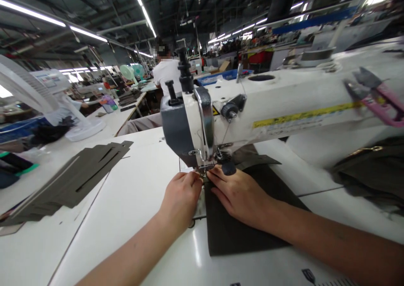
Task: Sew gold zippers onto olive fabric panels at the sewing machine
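A dark olive-grey fabric panel [240, 231] lies flat on the white sewing table, its upper end under the presser foot of a white sewing machine [205, 122]. My right hand [241, 191] rests on this panel, fingers stretched toward the needle, the tips pressing at the left edge. Just left of the needle, my left hand [183, 195] is closed, thumb and fingers pinched together at the presser foot. What sits between those fingertips is hidden. Both hands almost meet at the needle.
Stacked dark fabric pieces [82, 176] lie on the left. A white fan [78, 122] stands behind them. Pink-handled snips [378, 101] rest on the machine arm. Dark fabric with a zipper [375, 168] lies at right. A person in white [168, 73] sits farther back.
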The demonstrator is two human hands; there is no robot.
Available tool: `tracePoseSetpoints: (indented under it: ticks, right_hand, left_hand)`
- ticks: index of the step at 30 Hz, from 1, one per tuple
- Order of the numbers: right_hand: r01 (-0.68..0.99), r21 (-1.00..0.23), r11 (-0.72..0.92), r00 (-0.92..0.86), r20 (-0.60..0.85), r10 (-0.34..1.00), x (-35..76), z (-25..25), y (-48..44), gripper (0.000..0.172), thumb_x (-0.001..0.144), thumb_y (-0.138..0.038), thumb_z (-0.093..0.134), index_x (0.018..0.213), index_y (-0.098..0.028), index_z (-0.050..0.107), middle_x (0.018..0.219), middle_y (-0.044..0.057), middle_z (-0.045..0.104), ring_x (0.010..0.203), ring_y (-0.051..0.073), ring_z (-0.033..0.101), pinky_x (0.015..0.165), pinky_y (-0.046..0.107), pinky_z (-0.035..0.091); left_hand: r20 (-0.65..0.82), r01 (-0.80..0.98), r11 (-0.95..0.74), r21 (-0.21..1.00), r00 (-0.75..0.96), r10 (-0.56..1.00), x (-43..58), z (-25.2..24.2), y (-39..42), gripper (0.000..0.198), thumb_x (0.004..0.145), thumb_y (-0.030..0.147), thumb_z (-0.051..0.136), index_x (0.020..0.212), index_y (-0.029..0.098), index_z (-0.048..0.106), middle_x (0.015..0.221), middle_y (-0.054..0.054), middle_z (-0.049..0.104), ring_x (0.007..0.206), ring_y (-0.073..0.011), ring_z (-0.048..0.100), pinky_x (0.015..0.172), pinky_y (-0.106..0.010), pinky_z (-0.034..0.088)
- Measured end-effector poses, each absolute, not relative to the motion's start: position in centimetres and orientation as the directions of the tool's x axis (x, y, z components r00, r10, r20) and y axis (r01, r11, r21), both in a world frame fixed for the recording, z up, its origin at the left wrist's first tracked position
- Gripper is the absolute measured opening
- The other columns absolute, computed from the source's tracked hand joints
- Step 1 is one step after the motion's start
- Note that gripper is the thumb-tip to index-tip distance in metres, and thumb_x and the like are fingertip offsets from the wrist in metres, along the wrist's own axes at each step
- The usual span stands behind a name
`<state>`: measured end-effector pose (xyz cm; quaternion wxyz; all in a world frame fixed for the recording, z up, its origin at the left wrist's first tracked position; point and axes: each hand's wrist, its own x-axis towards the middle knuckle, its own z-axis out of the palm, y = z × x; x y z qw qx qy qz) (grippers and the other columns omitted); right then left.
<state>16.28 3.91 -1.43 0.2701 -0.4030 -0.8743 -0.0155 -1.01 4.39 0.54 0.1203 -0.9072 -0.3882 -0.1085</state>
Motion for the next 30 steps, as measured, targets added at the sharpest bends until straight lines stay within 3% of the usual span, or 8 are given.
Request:
tracePoseSetpoints:
  ticks: [20, 23, 27, 29, 30]
  right_hand:
    - [0.7, -0.24, 0.673, -0.544, 0.43, 0.72, 16.6, -0.4, 4.3, 0.027, 0.083, -0.016, 0.046, 0.107, -0.013, 0.057, 0.106, 0.009, 0.06, 0.099, 0.023, 0.052, 0.091, 0.038, 0.039]
    - [0.76, -0.217, 0.613, -0.53, 0.34, 0.777, 18.2, 0.8, 4.7, 0.023, 0.083, -0.017, 0.047, 0.103, -0.013, 0.059, 0.101, 0.009, 0.061, 0.096, 0.022, 0.054, 0.086, 0.035, 0.042]
    - [0.923, -0.017, 0.384, -0.368, 0.255, 0.894, 20.1, 1.5, 2.1, 0.027, 0.071, -0.003, 0.05, 0.095, -0.009, 0.061, 0.099, 0.015, 0.059, 0.096, 0.028, 0.052, 0.083, 0.039, 0.041]
    - [0.94, -0.024, 0.34, -0.326, 0.227, 0.918, 19.9, 1.3, -0.9, 0.026, 0.066, 0.002, 0.048, 0.081, -0.012, 0.063, 0.089, 0.012, 0.059, 0.085, 0.027, 0.054, 0.074, 0.038, 0.043]
    - [0.934, -0.084, 0.347, -0.319, 0.237, 0.918, 19.6, 1.1, -2.6, 0.023, 0.067, 0.001, 0.047, 0.075, -0.014, 0.063, 0.083, 0.01, 0.059, 0.08, 0.026, 0.054, 0.07, 0.037, 0.043]
  left_hand:
    - [0.288, 0.726, -0.661, -0.19, 0.685, 0.669, -1.2, 0.7, 4.7, 0.014, 0.078, 0.002, 0.053, 0.087, 0.01, 0.06, 0.088, -0.009, 0.062, 0.08, -0.0208, 0.059, 0.075, -0.033, 0.05]
    - [0.279, 0.73, -0.672, -0.123, 0.675, 0.683, -1.5, 0.9, 5.0, 0.018, 0.078, 0.001, 0.051, 0.089, 0.011, 0.06, 0.092, -0.009, 0.062, 0.081, -0.0208, 0.059, 0.076, -0.034, 0.049]
    - [0.282, 0.718, -0.696, 0.013, 0.665, 0.691, -2.5, 2.0, 4.5, 0.019, 0.083, 0.007, 0.047, 0.09, 0.016, 0.061, 0.095, -0.007, 0.062, 0.082, -0.0181, 0.058, 0.078, -0.032, 0.048]
    - [0.312, 0.693, -0.716, 0.092, 0.663, 0.681, -3.0, 2.6, 3.0, 0.019, 0.086, 0.01, 0.044, 0.091, 0.018, 0.061, 0.095, -0.006, 0.061, 0.085, -0.0177, 0.057, 0.079, -0.032, 0.047]
    - [0.326, 0.671, -0.729, 0.137, 0.664, 0.673, -3.1, 2.8, 2.0, 0.02, 0.086, 0.011, 0.043, 0.091, 0.019, 0.06, 0.094, -0.005, 0.061, 0.085, -0.0181, 0.056, 0.078, -0.033, 0.046]
